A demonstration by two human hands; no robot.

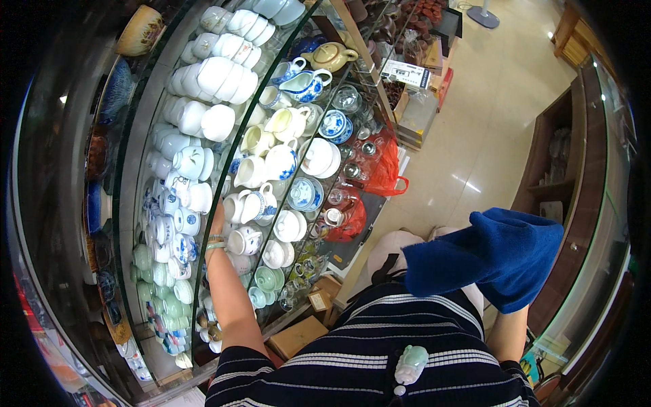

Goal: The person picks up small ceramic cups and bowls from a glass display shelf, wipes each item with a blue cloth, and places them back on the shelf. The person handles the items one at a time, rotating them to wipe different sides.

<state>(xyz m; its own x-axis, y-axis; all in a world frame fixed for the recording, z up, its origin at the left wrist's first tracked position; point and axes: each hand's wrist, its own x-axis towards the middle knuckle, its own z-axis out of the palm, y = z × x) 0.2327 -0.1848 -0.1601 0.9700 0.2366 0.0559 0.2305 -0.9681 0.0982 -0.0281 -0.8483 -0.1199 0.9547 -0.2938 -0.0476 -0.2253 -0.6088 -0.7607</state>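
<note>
My left hand (217,220) reaches in among the porcelain on a glass shelf. The dark green edge of the glass shelf above (231,152) cuts across it, so the fingers are hidden. Bracelets circle that wrist. Close to the hand are a blue-and-white porcelain pitcher (259,204) and a small white teapot with blue decoration (245,240). A blue cloth (488,257) is draped over my right hand and hangs down on both sides. It covers the fingers, and only the wrist and forearm show below it.
White cups (224,79) stand in crowded rows on the upper glass shelf. Lidded bowls (319,156) line a lower one. Red plastic bags (381,165) and cardboard boxes (299,337) lie below. A glass-topped cabinet (574,188) flanks the tiled floor (457,137) at right.
</note>
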